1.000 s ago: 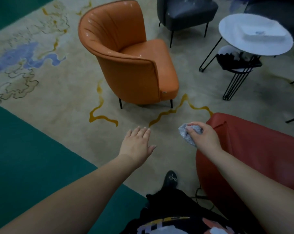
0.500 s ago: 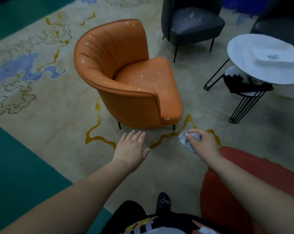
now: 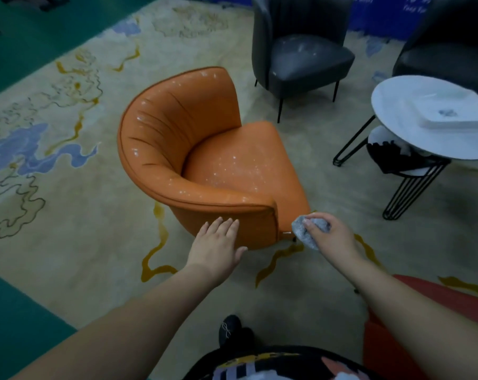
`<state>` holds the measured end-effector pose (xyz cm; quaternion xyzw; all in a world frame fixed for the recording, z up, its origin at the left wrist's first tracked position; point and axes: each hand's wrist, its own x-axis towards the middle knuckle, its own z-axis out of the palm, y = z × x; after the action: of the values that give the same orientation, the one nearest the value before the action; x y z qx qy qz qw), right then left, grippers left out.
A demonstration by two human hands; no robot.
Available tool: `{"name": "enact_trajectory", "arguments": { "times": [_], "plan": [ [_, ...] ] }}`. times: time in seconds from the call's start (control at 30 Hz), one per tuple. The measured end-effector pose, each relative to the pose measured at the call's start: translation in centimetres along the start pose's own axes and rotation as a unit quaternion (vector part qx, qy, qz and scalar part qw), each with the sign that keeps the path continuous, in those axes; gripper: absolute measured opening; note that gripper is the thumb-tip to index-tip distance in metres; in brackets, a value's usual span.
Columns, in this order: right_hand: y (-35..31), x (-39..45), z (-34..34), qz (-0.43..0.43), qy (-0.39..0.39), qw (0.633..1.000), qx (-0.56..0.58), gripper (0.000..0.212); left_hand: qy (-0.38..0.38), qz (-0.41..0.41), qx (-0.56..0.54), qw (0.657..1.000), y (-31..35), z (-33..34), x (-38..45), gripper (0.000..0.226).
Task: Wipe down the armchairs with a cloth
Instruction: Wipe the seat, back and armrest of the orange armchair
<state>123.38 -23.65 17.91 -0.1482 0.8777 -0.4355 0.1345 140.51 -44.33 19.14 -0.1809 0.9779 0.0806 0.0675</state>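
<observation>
Speckles of pale, shiny residue dot the orange armchair (image 3: pixel 205 160), thickest across the seat cushion and scattered along the curved, ribbed backrest and its piped top edge. It stands on thin dark legs in the middle of a beige carpet (image 3: pixel 68 215) patterned with gold and blue swirls, its outer side turned toward the person. The left hand (image 3: pixel 218 245) lies flat, fingers straight and together, against the chair's outer side just under the piping. The right hand (image 3: pixel 328 234) holds a bunched grey cloth (image 3: pixel 303 231), fingers curled round it, right beside the chair's front corner; whether the cloth touches the leather I cannot tell.

Behind the orange chair sits a dark grey armchair (image 3: pixel 301 56), its seat also flecked with pale marks, and a second dark chair (image 3: pixel 449 50) shows at the far right. A round white side table (image 3: pixel 397 105) on black wire legs stands to the right, carrying a white tray (image 3: pixel 449 113), with a lower shelf of dark things underneath. A red chair (image 3: pixel 435 311) edges in at the lower right, close by the person's right arm, and a black shoe (image 3: pixel 228 327) shows below.
</observation>
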Motion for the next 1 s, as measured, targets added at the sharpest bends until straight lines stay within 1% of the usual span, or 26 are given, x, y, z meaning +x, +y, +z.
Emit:
{"name": "enact_trajectory", "arguments": {
  "times": [0.1, 0.2, 0.27, 0.4, 0.47, 0.53, 0.7, 0.8, 0.87, 0.93, 1.0],
  "plan": [
    [-1.4, 2.0, 1.8, 0.014, 0.012, 1.0, 0.005, 0.004, -0.008, 0.0, 0.0, 1.0, -2.4, -0.3, 1.6, 0.071],
    [-2.3, 3.1, 3.3, 0.01, 0.018, 1.0, 0.006, 0.005, -0.015, 0.015, 0.013, 1.0, -4.2, -0.1, 2.8, 0.071],
    [-2.8, 3.9, 4.0, 0.006, 0.006, 1.0, 0.001, 0.004, -0.018, 0.017, 0.016, 1.0, -5.2, -0.1, 4.0, 0.07],
    [-3.6, 6.5, 5.0, 0.015, -0.016, 1.0, -0.006, 0.012, -0.02, 0.003, 0.006, 1.0, -6.3, -0.2, 6.2, 0.069],
    [-3.9, 8.1, 5.8, 0.012, -0.027, 1.0, -0.003, 0.008, -0.026, -0.008, 0.002, 1.0, -6.8, -0.2, 7.5, 0.069],
    [-4.0, 9.9, 6.9, 0.008, -0.05, 0.999, 0.003, 0.004, -0.027, -0.022, 0.002, 0.999, -7.3, -0.1, 8.8, 0.069],
    [-4.0, 14.7, 9.8, -0.008, -0.135, 0.991, -0.012, 0.011, -0.034, -0.073, 0.006, 0.997, -8.6, 0.1, 10.8, 0.068],
    [-4.3, 17.7, 10.5, -0.026, -0.172, 0.984, -0.025, 0.009, -0.049, -0.098, 0.0, 0.994, -8.6, 0.3, 11.9, 0.068],
    [-4.4, 19.7, 10.6, -0.034, -0.194, 0.98, -0.035, 0.005, -0.053, -0.11, 0.0, 0.993, -8.2, 0.3, 13.1, 0.067],
    [-4.6, 21.4, 10.4, -0.043, -0.212, 0.975, -0.043, 0.009, -0.043, -0.134, -0.005, 0.99, -7.8, 0.4, 14.1, 0.066],
    [-4.7, 22.8, 10.0, -0.049, -0.213, 0.975, -0.047, 0.009, -0.042, -0.151, -0.023, 0.987, -7.3, 0.5, 15.1, 0.066]
  ]
}}
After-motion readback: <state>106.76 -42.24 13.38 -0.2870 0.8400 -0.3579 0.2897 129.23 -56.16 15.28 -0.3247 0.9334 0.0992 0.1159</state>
